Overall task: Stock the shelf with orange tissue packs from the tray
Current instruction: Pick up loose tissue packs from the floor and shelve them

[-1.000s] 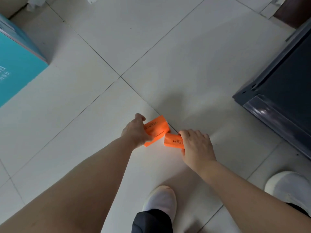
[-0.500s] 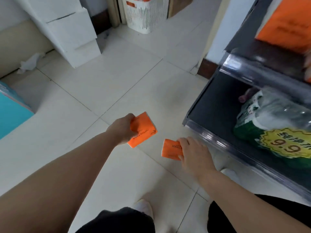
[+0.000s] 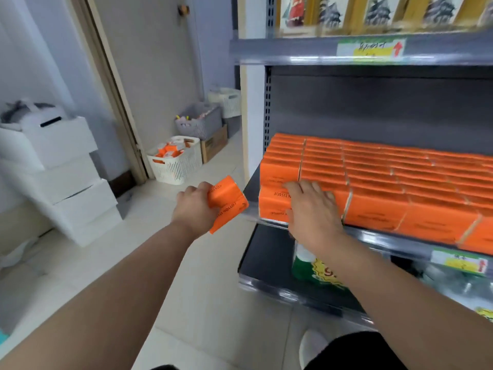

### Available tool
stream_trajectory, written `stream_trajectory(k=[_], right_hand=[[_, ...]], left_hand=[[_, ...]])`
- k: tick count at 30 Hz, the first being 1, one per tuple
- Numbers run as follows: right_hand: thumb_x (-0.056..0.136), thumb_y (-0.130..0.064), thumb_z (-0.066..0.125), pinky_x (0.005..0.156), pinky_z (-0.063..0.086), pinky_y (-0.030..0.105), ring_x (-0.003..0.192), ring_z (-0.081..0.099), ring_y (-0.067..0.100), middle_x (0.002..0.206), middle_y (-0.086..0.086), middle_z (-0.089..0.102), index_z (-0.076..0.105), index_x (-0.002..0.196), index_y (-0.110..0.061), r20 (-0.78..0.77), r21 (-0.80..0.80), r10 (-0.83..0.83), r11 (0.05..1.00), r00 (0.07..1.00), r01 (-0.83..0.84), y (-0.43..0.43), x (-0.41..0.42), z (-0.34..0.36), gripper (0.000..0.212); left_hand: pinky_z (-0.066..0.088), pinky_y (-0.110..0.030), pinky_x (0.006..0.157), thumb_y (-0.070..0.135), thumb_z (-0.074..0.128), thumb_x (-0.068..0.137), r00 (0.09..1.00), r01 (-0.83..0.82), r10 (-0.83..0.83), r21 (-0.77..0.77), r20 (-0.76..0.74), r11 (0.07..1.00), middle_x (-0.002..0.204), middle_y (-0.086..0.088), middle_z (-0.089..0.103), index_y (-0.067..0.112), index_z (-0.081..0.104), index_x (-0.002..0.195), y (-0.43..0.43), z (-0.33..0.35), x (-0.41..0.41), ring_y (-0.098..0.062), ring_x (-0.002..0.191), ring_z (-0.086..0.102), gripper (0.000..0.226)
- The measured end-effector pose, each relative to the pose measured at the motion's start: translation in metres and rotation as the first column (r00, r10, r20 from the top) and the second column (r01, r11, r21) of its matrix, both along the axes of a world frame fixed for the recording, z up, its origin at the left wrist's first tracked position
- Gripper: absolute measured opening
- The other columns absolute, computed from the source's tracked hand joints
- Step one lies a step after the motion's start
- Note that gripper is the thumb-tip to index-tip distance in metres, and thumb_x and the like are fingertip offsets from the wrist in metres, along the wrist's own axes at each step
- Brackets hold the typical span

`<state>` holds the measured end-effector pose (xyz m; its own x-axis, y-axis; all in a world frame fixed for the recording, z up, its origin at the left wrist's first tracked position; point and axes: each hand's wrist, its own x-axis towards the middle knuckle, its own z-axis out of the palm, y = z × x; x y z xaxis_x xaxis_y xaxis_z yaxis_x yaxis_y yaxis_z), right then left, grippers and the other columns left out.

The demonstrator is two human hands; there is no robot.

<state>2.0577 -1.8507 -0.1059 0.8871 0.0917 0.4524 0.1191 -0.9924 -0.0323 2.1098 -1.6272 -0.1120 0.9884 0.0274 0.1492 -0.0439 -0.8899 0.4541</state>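
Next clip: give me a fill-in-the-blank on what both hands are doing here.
1. The left hand grips one ____ tissue pack beside the shelf.
2. The right hand touches a shelved pack at the shelf's front ____ corner.
3. The white basket of packs stands on the ____.
Missing words: orange; left; floor.

Bright, even, diffuse indoor light, soft shadow inside the shelf (image 3: 280, 50) under its upper board, pale glare streaks along its front rails, motion blur heaviest above and right of it, wide-angle bowing left of it.
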Motion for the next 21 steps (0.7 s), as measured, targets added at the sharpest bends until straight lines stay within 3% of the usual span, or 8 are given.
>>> stream_trajectory(k=[7,11,17,21], right_hand=[[0.079,-0.006,0.062,0.087,0.034,0.041,0.116,0.042,0.024,0.126,-0.001,0.052,0.043,0.133,-0.025,0.062,0.076,-0.234,0.97,0.97,0.229,-0.082,0.042,0.038,0.061],[0.081,-0.006,0.062,0.09,0.034,0.042,0.12,0.04,0.024,0.13,0.002,0.05,0.04,0.137,-0.023,0.035,0.088,-0.283,0.956,0.958,0.279,-0.113,0.073,0.035,0.063],[0.082,-0.007,0.06,0.089,0.034,0.041,0.118,0.041,0.024,0.127,0.001,0.051,0.04,0.136,-0.023,0.042,0.083,-0.263,0.962,0.964,0.259,-0.125,0.09,0.032,0.06],[0.085,-0.019,0.062,0.086,0.032,0.04,0.116,0.044,0.022,0.124,-0.002,0.052,0.042,0.133,-0.027,0.119,0.141,-0.22,0.969,0.968,0.203,-0.107,0.091,0.045,0.053]], left_hand=[[0.037,-0.041,0.1,0.013,0.049,0.086,0.993,0.091,-0.104,0.178,0.064,0.98,0.129,-0.01,0.04,0.028,0.048,0.129,-0.088,0.021,0.056,-0.032,0.118,0.034,0.046],[0.035,-0.04,0.102,0.008,0.047,0.085,0.989,0.123,-0.14,0.247,0.056,0.961,0.131,-0.01,0.038,0.026,0.045,0.134,-0.122,0.011,0.098,-0.032,0.12,0.033,0.052],[0.042,-0.037,0.095,0.003,0.056,0.079,0.981,0.129,-0.134,0.046,0.139,0.991,0.125,-0.01,0.038,0.01,0.052,0.12,-0.146,-0.006,0.133,-0.029,0.119,0.032,0.042],[0.042,-0.04,0.096,0.007,0.069,0.073,0.982,0.128,-0.124,-0.022,0.141,0.992,0.134,-0.011,0.032,0.007,0.041,0.131,-0.143,-0.01,0.133,-0.029,0.124,0.032,0.064]])
